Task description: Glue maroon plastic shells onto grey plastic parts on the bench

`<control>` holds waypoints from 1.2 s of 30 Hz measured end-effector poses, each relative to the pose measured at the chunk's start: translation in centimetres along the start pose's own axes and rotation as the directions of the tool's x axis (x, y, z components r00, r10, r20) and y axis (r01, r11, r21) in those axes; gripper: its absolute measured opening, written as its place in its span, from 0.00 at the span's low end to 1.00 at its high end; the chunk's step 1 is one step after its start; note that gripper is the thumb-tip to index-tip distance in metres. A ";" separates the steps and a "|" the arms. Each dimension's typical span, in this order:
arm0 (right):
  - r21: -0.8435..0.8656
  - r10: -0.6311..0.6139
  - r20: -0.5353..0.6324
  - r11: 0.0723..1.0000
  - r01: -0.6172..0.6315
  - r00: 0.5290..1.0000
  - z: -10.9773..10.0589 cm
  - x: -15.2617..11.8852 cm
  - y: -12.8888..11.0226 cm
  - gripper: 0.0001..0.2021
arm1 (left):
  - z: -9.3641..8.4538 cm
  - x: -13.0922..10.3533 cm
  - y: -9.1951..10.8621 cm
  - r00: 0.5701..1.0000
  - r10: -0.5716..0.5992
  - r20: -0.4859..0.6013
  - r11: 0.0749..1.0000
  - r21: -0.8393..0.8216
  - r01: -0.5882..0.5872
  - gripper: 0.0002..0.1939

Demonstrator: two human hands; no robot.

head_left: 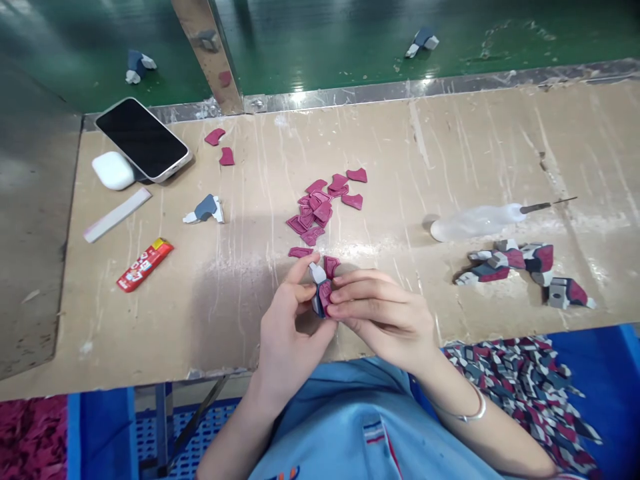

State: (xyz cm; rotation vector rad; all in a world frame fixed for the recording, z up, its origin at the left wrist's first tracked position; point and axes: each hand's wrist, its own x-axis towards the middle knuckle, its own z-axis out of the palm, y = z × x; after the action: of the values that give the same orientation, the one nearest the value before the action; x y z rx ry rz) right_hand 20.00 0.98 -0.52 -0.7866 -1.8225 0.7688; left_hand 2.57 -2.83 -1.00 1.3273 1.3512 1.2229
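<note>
The part (319, 283) sat upright between the two hands, near the bench's (225, 320) front edge. The left hand (295, 327) pinched it; the right hand's (383, 313) fingertips pressed its maroon side. Beyond lay maroon pieces (315, 212), a bottle (475, 223) to the right.

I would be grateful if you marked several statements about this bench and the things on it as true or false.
1. The left hand and right hand both touch one small part. True.
2. The phone is farther from the person than the red packet. True.
3. The red packet is between the right hand and the bottle. False: it lies to the left of both hands.
4. The bottle with a thin metal tip lies on its side. True.
5. The phone's screen is lit. False: it is dark.
</note>
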 end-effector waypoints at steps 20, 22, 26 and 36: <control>0.294 0.199 -0.199 0.946 -0.135 0.960 1.4 -1.1 -1.7 0.19 | -1.1 1.6 3.0 0.916 -0.316 0.247 0.842 -0.371 0.391 0.29; 0.279 0.186 -0.194 0.952 -0.127 0.963 1.3 -1.1 -1.8 0.20 | -1.0 1.6 2.8 0.897 -0.337 0.285 0.817 -0.385 0.429 0.30; 0.227 0.189 -0.168 0.963 -0.149 0.967 0.9 -1.0 -2.0 0.19 | -0.8 1.5 2.3 0.885 -0.357 0.298 0.800 -0.392 0.454 0.32; 0.208 0.204 -0.144 0.963 -0.172 0.968 0.4 -0.6 -2.1 0.19 | -1.1 1.7 2.3 0.866 -0.358 0.349 0.732 -0.470 0.492 0.28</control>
State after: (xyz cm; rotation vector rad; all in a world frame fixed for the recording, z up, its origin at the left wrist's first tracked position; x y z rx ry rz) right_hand 19.46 -0.84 0.67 -0.8762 -1.5149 0.9602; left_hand 1.73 -1.33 1.57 0.6669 0.9543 0.9808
